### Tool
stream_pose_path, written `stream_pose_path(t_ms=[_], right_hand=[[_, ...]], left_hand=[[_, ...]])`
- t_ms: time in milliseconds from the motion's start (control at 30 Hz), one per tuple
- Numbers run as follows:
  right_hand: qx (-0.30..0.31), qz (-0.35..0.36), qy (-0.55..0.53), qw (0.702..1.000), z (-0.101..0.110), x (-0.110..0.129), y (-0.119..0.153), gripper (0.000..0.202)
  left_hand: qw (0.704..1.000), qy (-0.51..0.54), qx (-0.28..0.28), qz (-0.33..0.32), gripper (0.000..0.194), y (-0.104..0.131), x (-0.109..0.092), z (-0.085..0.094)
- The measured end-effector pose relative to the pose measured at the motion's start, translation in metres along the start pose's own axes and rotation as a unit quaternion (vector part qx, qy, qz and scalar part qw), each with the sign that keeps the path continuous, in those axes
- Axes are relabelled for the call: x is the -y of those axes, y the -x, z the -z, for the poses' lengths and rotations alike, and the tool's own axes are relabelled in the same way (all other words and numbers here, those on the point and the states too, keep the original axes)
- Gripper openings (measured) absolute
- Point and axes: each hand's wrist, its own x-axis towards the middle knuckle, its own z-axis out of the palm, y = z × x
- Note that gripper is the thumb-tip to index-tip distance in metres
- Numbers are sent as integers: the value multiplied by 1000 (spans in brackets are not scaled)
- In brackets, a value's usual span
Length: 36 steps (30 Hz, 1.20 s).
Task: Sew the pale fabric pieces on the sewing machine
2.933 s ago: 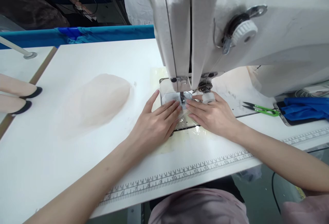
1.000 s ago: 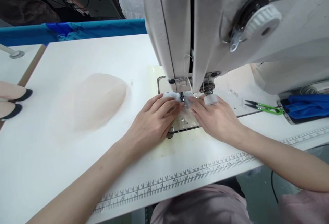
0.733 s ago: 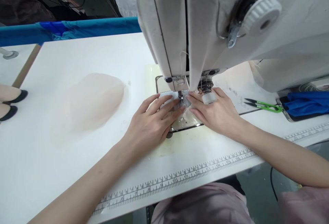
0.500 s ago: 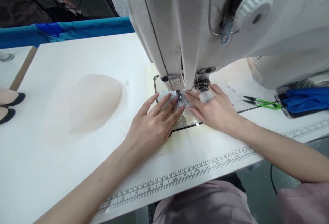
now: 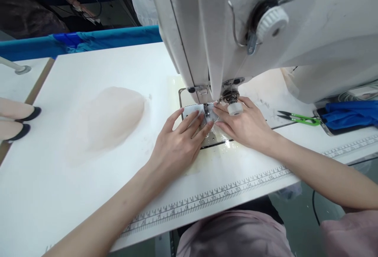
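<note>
My left hand (image 5: 180, 143) lies flat on the sewing machine's metal plate, fingers spread, their tips just left of the presser foot (image 5: 206, 109). On the other side, my right hand (image 5: 246, 125) rests with fingers stretched toward the foot, its tips almost meeting those of the left. Between them, a small, thin, whitish see-through piece (image 5: 210, 117) lies under the foot; its kind is hard to make out. The white sewing machine head (image 5: 189, 24) looms above and hides part of the right fingers.
Green-handled thread snips (image 5: 304, 120) lie to the right, beside a blue cloth (image 5: 351, 114) on a dark flat device. A printed ruler strip (image 5: 206, 202) runs along the front edge. At left are a pale beige patch (image 5: 115, 119) and two beige shapes with black ends (image 5: 22, 131).
The view has shifted slightly, so the table's left side shows a little more. Both hands stay by the presser foot, with barely any movement.
</note>
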Motion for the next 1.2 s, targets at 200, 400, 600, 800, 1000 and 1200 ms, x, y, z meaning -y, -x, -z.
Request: stream_pose_path(t_ms=[200, 400, 600, 800, 1000, 1200], right_hand=[[-14, 7, -6, 1000, 1, 1, 1, 27], [-62, 55, -33, 996, 4, 7, 5, 32], [-74, 69, -46, 994, 1, 8, 9, 34], [-66, 95, -59, 992, 2, 8, 12, 37], [-58, 97, -56, 992, 5, 8, 13, 34], [-59, 98, -42, 993, 4, 8, 13, 34]], left_hand=[[999, -44, -15, -18, 39, -1, 0, -2], [999, -38, -29, 1, 37, 0, -1, -5], [999, -10, -25, 23, 44, 1, -1, -4], [998, -56, -30, -5, 38, 4, -1, -2], [998, -61, -26, 0, 38, 6, 0, -1], [998, -62, -23, 1, 38, 4, 1, -2]])
